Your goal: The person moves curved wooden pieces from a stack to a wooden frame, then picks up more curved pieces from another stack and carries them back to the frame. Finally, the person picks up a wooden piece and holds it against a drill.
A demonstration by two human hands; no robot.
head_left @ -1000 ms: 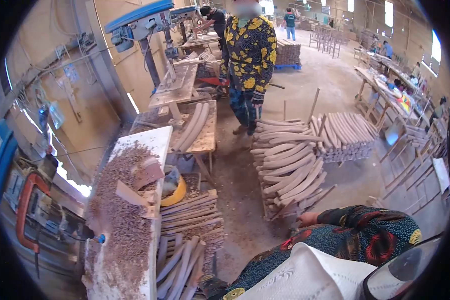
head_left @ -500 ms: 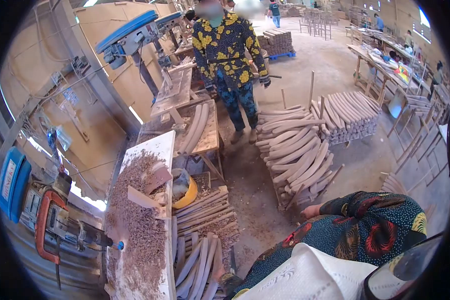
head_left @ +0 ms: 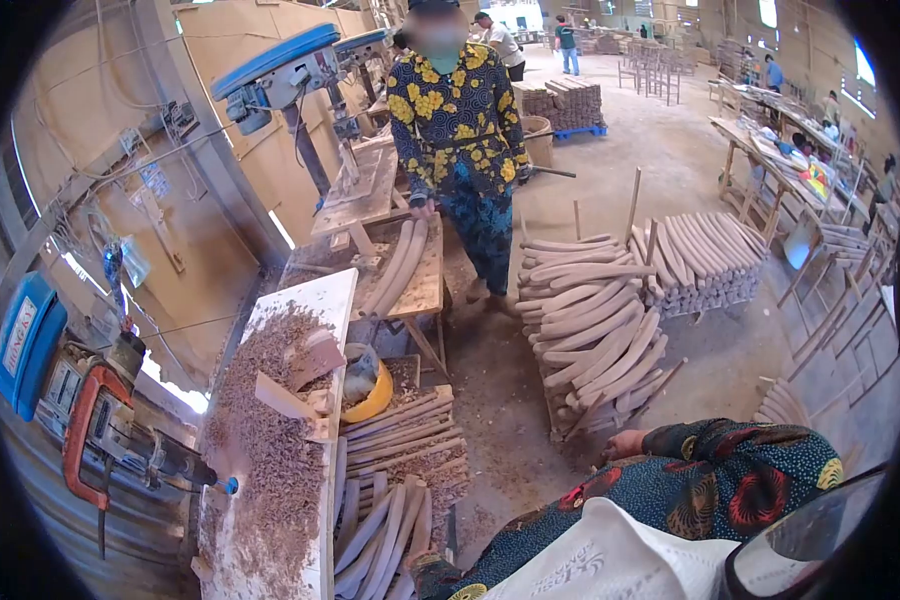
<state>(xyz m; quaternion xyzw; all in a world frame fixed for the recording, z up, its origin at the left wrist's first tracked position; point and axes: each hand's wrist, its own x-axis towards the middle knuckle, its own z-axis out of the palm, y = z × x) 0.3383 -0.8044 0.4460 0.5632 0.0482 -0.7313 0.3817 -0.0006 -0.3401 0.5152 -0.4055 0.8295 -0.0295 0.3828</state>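
My right hand (head_left: 625, 444) is at the lower end of a stack of curved wooden pieces (head_left: 595, 330). Its fingers look partly curled, but they are too small to tell whether anything is in them. At the bottom, my left arm's patterned sleeve (head_left: 520, 535) reaches towards a bundle of curved pieces (head_left: 375, 545) beside the white board. The left hand beyond the cuff can barely be made out against the wood, and its fingers do not show. A white cloth (head_left: 610, 555) covers part of my front.
Shavings lie on the white board (head_left: 315, 540), with a drill (head_left: 100, 420) at its left and a yellow container (head_left: 370, 390) beside it. A co-worker (head_left: 455, 130) stands by a wooden bench (head_left: 425, 285). More stacked pieces (head_left: 710, 255) stand at the right.
The view has shifted slightly. The co-worker has brought one hand onto the bench's edge. My left hand shows less than before at the curved pieces, while my right hand stays near the stack.
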